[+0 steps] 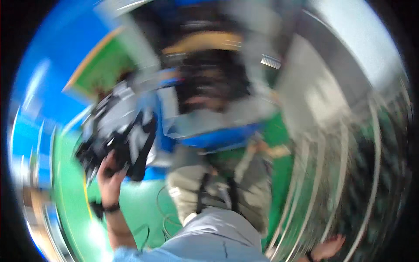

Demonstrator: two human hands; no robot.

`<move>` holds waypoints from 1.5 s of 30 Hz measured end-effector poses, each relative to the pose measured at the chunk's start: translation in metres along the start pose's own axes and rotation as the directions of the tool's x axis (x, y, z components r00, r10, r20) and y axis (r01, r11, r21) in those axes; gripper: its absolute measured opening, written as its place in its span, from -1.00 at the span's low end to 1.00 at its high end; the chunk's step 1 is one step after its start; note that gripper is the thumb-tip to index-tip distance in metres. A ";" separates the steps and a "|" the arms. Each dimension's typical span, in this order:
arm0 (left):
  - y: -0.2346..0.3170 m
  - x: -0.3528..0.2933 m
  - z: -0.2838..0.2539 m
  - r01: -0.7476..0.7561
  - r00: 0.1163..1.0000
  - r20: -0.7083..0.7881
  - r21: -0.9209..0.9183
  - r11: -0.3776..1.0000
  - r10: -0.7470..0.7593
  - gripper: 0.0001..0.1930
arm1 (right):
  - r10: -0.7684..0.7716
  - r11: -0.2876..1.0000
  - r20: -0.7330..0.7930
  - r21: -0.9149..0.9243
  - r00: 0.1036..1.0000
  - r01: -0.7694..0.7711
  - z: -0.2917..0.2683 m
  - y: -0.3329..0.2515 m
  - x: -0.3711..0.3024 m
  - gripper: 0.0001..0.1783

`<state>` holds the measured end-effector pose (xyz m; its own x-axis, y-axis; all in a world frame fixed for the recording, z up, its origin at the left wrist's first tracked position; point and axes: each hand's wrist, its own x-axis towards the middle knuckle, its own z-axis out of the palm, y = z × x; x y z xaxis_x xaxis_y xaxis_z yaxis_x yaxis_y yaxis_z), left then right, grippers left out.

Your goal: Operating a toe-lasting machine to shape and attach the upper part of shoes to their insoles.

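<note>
The picture is smeared by motion. On the left, my left hand reaches up to a bundle of black and grey things and touches or overlaps its lower edge. A dark band circles that wrist. Its fingers are blurred against the black, so I cannot tell whether they grip anything. Out at the lower right, my right hand is held away from my body, its fingers stretched out and nothing in them. Pale railings are the nearest things to it.
Ahead of me stands a bin-like unit with a grey rim, a blue lower edge and dark contents. A green board with an orange edge is at the upper left. Thin cables lie on the green floor.
</note>
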<state>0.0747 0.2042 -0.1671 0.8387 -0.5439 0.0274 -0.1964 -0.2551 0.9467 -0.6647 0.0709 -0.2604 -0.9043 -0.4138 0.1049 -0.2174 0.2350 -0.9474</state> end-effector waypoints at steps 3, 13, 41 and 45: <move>-0.006 0.039 -0.075 -0.237 0.961 0.008 0.540 0.807 0.277 -0.63 | -0.236 0.971 0.492 0.157 0.838 0.181 0.126 -0.053 -0.091 -0.60; -0.092 0.012 -0.170 0.132 0.991 -0.113 0.902 0.412 -0.069 -0.58 | -0.433 0.764 0.888 0.452 -0.153 0.460 0.286 -0.130 -0.274 -0.60; -0.122 -0.420 -0.350 0.887 0.230 -0.973 0.219 0.406 0.022 -0.65 | 0.089 0.941 0.874 0.083 -0.478 0.327 0.259 -0.097 -0.390 -0.66; -0.133 -0.175 -0.295 0.591 0.676 -0.737 0.562 0.578 0.025 -0.68 | -0.042 0.933 0.915 0.180 -0.402 0.313 0.265 -0.104 -0.375 -0.65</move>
<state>0.1039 0.5689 -0.2036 0.9359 0.2150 0.2790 0.0967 -0.9185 0.3835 -0.2060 -0.0318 -0.2817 0.7084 -0.6484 -0.2788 -0.4192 -0.0688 -0.9053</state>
